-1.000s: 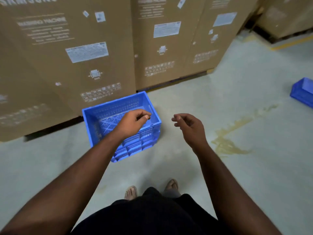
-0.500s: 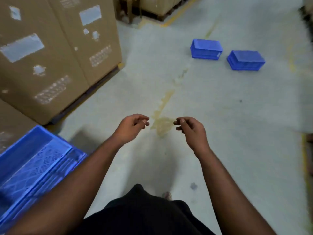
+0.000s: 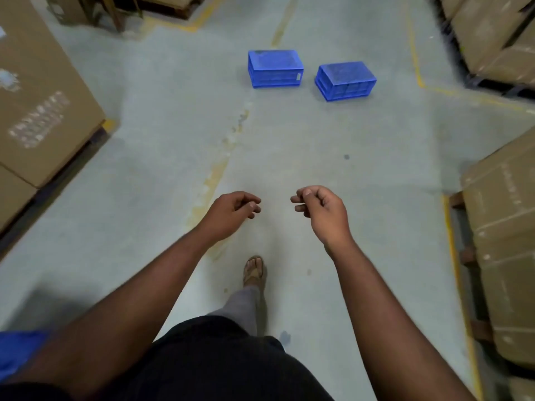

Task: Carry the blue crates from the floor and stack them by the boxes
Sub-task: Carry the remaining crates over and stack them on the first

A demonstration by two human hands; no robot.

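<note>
Blue crates: in the head view two of them sit upside down on the bare concrete floor [image 3: 289, 169], well ahead of the person. The left crate [image 3: 275, 68] and the right crate [image 3: 345, 81] lie near each other but apart, the right one turned at a slight angle. A blurred sliver of blue [image 3: 17, 351] at the lower left edge may be another crate. Cardboard boxes [image 3: 43, 111] stand along the left, and more on pallets at the right.

Each crate looks like stiff moulded plastic with ribbed walls, probably light when empty and not fragile. Lying inverted, it is best taken with a hand on each short end, fingers hooked under the rim, then turned upright for stacking.

The left hand [image 3: 231, 211] and right hand [image 3: 322, 209] hang out in front, each grip loosely curled and holding nothing. One sandalled foot [image 3: 254, 270] steps forward.

Half a second ago the boxes and an open crate filled the left of the view; now the view has swung toward the two floor crates, which sit more centred, and the hands remain empty.
</note>
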